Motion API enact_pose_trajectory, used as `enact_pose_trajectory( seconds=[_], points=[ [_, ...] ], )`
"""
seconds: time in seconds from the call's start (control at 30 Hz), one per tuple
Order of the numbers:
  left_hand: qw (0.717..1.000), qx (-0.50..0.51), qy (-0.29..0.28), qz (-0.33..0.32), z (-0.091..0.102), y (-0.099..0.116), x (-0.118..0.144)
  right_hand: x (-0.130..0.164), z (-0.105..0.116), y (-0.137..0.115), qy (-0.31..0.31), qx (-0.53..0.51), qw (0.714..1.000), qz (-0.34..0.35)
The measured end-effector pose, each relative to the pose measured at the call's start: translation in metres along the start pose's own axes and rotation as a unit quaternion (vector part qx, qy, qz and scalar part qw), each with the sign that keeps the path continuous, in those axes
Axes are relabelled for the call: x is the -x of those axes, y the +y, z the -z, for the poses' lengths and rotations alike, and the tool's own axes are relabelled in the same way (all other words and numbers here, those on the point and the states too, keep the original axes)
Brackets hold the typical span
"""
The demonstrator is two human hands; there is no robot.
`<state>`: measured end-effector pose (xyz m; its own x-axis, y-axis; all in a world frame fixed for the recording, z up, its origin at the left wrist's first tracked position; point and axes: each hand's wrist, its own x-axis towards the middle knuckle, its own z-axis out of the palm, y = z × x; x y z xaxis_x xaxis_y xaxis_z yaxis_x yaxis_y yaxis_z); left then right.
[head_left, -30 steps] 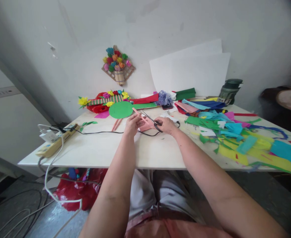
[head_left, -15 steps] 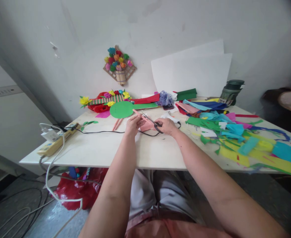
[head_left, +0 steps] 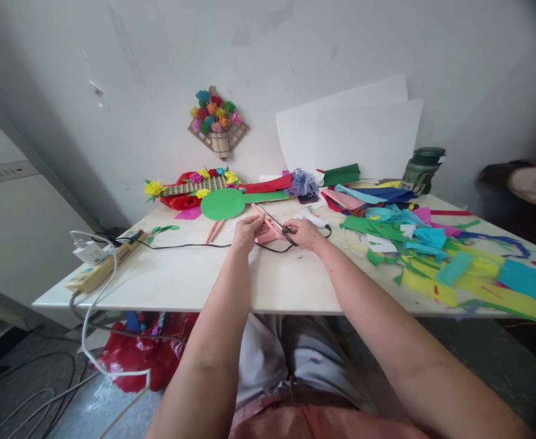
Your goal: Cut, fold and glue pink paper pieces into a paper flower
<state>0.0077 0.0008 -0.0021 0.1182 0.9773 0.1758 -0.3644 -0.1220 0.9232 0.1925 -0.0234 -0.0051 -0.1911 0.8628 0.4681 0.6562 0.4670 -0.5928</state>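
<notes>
My left hand [head_left: 248,231] is closed on a strip of pink crepe paper [head_left: 272,227] above the middle of the table. In my right hand [head_left: 305,234] is a pair of scissors [head_left: 274,219], its fingers around the handles. The blades point up and left and lie along the pink paper. Two rolled pink paper strips [head_left: 215,231] rest on the table left of my left hand. Behind my hands lies a green paper disc [head_left: 223,203] with a long green strip. A white glue gun [head_left: 311,215] sits just beyond my right hand.
Paper scraps [head_left: 432,256] in many colours cover the right side, with a dark green bottle [head_left: 424,171] behind. A power strip [head_left: 105,262] lies at the left edge. A black cable [head_left: 189,246] crosses under my hands. A flower-decorated bamboo piece [head_left: 199,186] lies at the back.
My left hand and the pink paper have shifted slightly to the right. More of the pink strip shows beside the scissor blades. The view has turned slightly.
</notes>
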Motion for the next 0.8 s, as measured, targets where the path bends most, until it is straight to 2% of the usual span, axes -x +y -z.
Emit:
enact_pose_trajectory(
  seconds=[0.23, 0.4, 0.57, 0.8],
  points=[
    [0.999, 0.011, -0.034, 0.016, -0.006, 0.002, 0.004, -0.002, -0.003, 0.004, 0.001, -0.04, 0.999, -0.015],
    [0.997, 0.047, -0.057, 0.017, -0.01, 0.001, 0.005, -0.002, -0.002, -0.003, 0.002, -0.143, 0.989, -0.03],
    [0.997, 0.067, -0.043, -0.002, -0.012, -0.005, 0.001, -0.002, 0.001, -0.012, -0.023, -0.259, 0.962, -0.083],
    [0.997, 0.078, -0.024, 0.001, -0.014, -0.004, 0.001, -0.003, -0.002, -0.01, 0.008, -0.305, 0.947, -0.096]
  ],
)
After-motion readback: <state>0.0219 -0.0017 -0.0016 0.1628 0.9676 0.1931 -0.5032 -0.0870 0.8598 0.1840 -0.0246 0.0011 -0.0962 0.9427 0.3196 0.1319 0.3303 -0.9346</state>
